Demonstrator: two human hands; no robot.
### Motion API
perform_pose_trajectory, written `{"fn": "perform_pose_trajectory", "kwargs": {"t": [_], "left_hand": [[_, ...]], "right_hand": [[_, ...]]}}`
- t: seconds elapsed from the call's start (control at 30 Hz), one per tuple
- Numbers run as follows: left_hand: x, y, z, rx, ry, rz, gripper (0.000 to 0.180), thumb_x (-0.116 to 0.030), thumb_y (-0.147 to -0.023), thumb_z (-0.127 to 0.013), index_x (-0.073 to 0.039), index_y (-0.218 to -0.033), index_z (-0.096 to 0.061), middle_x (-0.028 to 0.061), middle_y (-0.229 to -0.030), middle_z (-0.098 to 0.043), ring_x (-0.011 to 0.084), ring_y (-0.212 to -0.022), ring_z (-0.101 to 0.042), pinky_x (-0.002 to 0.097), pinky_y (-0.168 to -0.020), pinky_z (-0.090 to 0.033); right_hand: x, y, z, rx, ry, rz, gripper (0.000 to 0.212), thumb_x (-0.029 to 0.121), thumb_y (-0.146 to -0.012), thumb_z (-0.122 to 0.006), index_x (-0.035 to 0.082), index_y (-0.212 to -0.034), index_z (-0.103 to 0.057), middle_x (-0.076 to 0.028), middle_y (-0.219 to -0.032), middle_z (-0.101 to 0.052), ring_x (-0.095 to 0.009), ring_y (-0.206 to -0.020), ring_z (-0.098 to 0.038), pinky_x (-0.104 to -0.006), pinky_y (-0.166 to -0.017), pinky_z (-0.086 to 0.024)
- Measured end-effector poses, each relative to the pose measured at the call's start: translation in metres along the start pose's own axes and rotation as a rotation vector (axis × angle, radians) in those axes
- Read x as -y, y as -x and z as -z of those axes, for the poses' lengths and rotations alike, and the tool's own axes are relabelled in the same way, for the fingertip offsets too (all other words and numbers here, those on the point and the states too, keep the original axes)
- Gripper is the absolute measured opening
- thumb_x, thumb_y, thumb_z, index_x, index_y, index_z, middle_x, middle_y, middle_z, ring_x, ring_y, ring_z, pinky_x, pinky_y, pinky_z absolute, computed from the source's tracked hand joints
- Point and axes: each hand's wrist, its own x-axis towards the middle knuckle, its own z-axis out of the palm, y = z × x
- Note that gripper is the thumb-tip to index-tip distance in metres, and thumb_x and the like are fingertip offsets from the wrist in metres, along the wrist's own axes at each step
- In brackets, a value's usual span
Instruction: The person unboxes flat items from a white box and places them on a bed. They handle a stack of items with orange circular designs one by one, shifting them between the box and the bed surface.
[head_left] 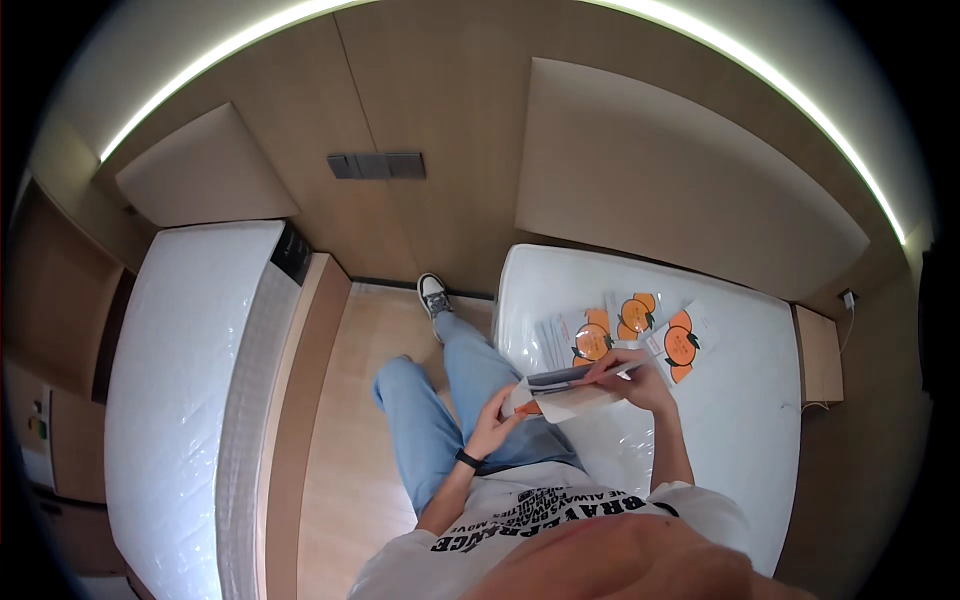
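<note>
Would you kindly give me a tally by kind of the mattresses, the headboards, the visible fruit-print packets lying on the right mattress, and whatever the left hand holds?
Mattresses: 2 (left, right)
Headboards: 2 (left, right)
Fruit-print packets: 3 (left, middle, right)
White package in the left hand: 1
Total: 8

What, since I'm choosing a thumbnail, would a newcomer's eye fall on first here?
Probably the bright orange-printed packets on the white mattress at right. Just below them, the left hand holds an open white package, with the right hand at its upper edge. Overhead, a glowing light strip curves across the upper right.
</note>
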Motion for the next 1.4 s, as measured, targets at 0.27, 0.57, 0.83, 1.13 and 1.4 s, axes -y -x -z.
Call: {"fn": "perform_pose_trajectory", "kwargs": {"t": [0.27,0.57,0.83,1.13,1.4], "left_hand": [[-0.016,0.006,-0.006,0.084,-0.018,0.063,0.051,0.0,-0.086,-0.062,-0.001,-0.132,-0.042,0.0047,-0.115,-0.054,0.0126,-0.108,-0.049,0.0269,-0.094,-0.04],[0.005,0.01,0.002,0.008,0.119,0.039,0.048,-0.004,-0.086,-0.064,-0.002,-0.13,-0.046,0.0053,-0.115,-0.055,0.0133,-0.106,-0.051,0.0276,-0.092,-0.042],[0.024,0.007,0.006,-0.02,0.185,0.047,0.054,-0.004,-0.088,-0.061,-0.002,-0.137,-0.038,0.0047,-0.124,-0.052,0.0131,-0.113,-0.048,0.0271,-0.097,-0.038],[0.013,0.012,0.006,-0.037,0.187,0.021,0.053,-0.005,-0.088,-0.061,0.001,-0.136,-0.04,0.0059,-0.124,-0.053,0.0133,-0.112,-0.05,0.0267,-0.096,-0.039],[0.013,0.008,0.001,-0.032,0.237,0.056,0.054,-0.003,-0.088,-0.061,0.002,-0.137,-0.039,0.0059,-0.124,-0.053,0.0134,-0.112,-0.049,0.0276,-0.098,-0.039]], "right_hand": [[0.041,0.006,0.019,0.257,0.362,-0.162,0.034,0.01,-0.074,-0.074,0.001,-0.105,-0.064,-0.008,-0.095,-0.067,-0.018,-0.087,-0.062,-0.0332,-0.08,-0.05],[-0.076,-0.058,0.014,-0.388,-0.17,0.123,0.055,0.027,-0.082,-0.067,0.005,-0.13,-0.05,-0.017,-0.124,-0.056,-0.029,-0.113,-0.055,-0.0375,-0.098,-0.042],[-0.222,-0.053,-0.081,-0.346,1.055,-0.111,0.081,0.054,-0.078,-0.06,0.019,-0.145,-0.032,-0.022,-0.151,-0.019,-0.042,-0.14,-0.016,-0.0672,-0.106,-0.005],[-0.212,0.012,-0.062,-0.133,0.843,-0.096,0.069,0.041,-0.071,-0.066,0.011,-0.132,-0.049,-0.019,-0.14,-0.036,-0.037,-0.133,-0.028,-0.0627,-0.105,-0.019],[-0.198,0.013,-0.068,-0.532,0.925,-0.54,0.092,0.036,-0.07,-0.072,0.012,-0.145,-0.024,-0.018,-0.125,-0.044,-0.037,-0.106,-0.045,-0.0481,-0.092,-0.036]]}}
